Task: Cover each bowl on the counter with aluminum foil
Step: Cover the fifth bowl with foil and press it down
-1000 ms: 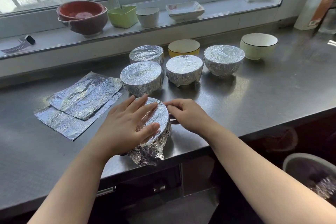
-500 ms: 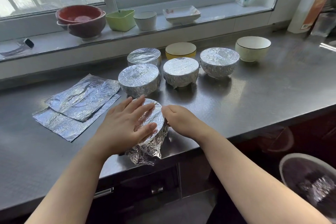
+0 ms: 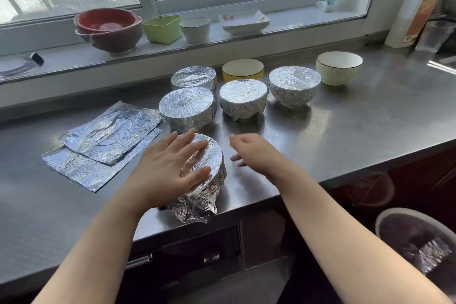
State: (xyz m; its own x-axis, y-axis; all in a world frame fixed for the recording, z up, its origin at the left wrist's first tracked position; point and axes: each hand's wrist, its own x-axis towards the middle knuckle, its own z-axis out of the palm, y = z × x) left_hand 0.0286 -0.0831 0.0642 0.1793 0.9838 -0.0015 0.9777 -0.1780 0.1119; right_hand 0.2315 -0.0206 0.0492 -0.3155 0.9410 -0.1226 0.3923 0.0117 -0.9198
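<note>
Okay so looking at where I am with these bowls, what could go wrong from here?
1. The foil-wrapped bowl under your left hand sits near the counter's front edge; a push might tip it off.
2. Loose crumpled foil hangs at its base, so the cover may slip.
3. The yellow bowl and white bowl are still uncovered.

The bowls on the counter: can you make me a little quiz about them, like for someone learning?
1. How many bowls on the counter already wear foil?
2. True or false: the yellow bowl is covered.
3. Which hand rests flat on the nearest foil-covered bowl? A) left hand B) right hand

Key
1. Five: the nearest one plus four behind it.
2. False. The yellow bowl and the white bowl are both bare.
3. A. The left hand lies on its top with straight fingers; the right hand is beside it, off the foil.
</note>
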